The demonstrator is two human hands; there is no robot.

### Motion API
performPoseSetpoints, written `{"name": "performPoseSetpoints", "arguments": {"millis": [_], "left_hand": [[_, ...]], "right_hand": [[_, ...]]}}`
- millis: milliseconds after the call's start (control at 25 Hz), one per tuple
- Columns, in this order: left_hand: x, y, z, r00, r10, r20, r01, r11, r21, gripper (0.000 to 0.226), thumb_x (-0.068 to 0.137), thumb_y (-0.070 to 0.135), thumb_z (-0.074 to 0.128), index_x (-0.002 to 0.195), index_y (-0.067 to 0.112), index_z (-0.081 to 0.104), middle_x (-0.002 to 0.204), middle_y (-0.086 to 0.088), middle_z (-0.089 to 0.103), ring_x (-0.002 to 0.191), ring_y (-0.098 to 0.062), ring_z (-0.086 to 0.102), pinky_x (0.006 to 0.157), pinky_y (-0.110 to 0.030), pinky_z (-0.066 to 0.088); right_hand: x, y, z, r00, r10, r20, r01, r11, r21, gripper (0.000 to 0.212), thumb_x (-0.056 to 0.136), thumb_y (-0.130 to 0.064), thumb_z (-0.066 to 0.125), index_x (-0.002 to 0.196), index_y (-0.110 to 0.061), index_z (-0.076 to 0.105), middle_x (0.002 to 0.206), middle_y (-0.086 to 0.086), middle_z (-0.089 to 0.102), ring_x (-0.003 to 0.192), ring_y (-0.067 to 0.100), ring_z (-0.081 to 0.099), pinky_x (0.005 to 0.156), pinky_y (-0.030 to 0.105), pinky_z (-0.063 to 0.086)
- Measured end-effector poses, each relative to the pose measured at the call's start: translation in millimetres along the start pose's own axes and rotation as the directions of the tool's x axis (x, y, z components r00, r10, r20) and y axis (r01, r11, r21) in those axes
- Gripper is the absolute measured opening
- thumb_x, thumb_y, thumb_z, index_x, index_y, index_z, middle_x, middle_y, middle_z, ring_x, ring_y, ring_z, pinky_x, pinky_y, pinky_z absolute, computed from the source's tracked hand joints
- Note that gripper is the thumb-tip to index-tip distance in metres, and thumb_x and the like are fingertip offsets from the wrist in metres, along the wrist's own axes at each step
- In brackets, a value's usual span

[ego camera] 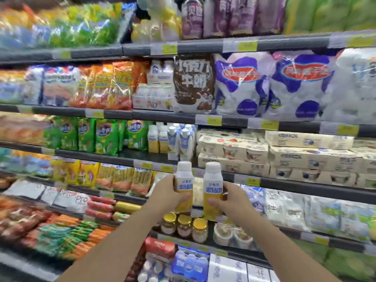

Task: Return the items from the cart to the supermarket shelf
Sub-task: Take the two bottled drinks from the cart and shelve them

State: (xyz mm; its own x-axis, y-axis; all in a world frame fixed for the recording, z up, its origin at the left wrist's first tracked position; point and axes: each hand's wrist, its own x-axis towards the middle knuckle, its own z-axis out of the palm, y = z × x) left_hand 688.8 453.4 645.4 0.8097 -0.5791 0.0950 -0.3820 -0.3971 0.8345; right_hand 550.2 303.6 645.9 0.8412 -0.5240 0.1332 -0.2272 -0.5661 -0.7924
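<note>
Each hand's grip, left hand [168, 193] and right hand [230, 197], wraps one white-capped yellow plastic yogurt bottle [184, 188] [212, 192] mid-body; likely light, rigid, slightly slippery.

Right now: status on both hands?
Left hand holds one yellow bottle. Right hand holds second bottle. Matching bottles shelved above. Path clear.

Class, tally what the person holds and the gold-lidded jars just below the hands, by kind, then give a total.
White-capped yellow bottles held: 2, one in the left hand at, one in the right hand at
Gold-lidded jars: 3
Total: 5
</note>
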Motion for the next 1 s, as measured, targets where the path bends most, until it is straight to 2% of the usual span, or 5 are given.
{"name": "performPoseSetpoints", "arguments": {"millis": [160,400,640,880,1000], "left_hand": [[23,-41,-62,0.995,-0.056,-0.079,0.058,0.998,0.023,0.038,0.076,0.021,0.082,0.107,0.016,0.063,0.1,-0.001,0.068,0.087,-0.017,0.065,0.074,-0.035,0.056],[91,-84,-101,0.972,-0.136,-0.19,0.127,0.99,-0.057,0.043,0.074,0.017,0.084,0.11,0.013,0.061,0.103,-0.005,0.07,0.092,-0.02,0.067,0.075,-0.038,0.057],[171,-87,-117,0.947,-0.122,-0.296,0.123,0.992,-0.016,0.042,0.069,0.019,0.087,0.103,0.016,0.063,0.097,-0.001,0.071,0.091,-0.019,0.069,0.085,-0.044,0.057],[236,-95,-134,0.957,-0.039,-0.287,0.046,0.999,0.017,0.047,0.067,0.014,0.087,0.108,0.018,0.063,0.102,-0.002,0.073,0.095,-0.021,0.068,0.089,-0.045,0.055],[268,-107,-141,0.972,0.004,-0.236,0.003,1.0,0.031,0.052,0.069,0.013,0.086,0.115,0.016,0.062,0.106,-0.003,0.071,0.098,-0.022,0.067,0.091,-0.04,0.054]], "right_hand": [[44,-41,62,0.999,-0.053,0.01,0.053,0.998,-0.015,0.025,0.081,-0.022,0.078,0.102,-0.022,0.066,0.088,-0.008,0.067,0.073,0.007,0.062,0.054,0.015,0.045],[114,-57,113,0.997,-0.078,-0.01,0.078,0.997,0.014,0.028,0.08,-0.025,0.08,0.103,-0.025,0.064,0.096,-0.007,0.067,0.085,0.01,0.061,0.068,0.025,0.045],[197,-68,135,0.986,-0.167,-0.006,0.167,0.985,0.044,0.025,0.081,-0.021,0.079,0.095,-0.028,0.06,0.087,-0.011,0.064,0.076,0.001,0.059,0.055,0.011,0.041],[246,-77,173,0.988,-0.139,-0.07,0.139,0.99,0.001,0.027,0.079,-0.026,0.078,0.101,-0.031,0.063,0.1,-0.006,0.062,0.09,0.011,0.061,0.078,0.031,0.051],[263,-82,191,0.985,-0.082,-0.154,0.074,0.996,-0.059,0.028,0.081,-0.03,0.076,0.106,-0.031,0.062,0.098,-0.008,0.057,0.092,0.014,0.06,0.079,0.034,0.051]]}}
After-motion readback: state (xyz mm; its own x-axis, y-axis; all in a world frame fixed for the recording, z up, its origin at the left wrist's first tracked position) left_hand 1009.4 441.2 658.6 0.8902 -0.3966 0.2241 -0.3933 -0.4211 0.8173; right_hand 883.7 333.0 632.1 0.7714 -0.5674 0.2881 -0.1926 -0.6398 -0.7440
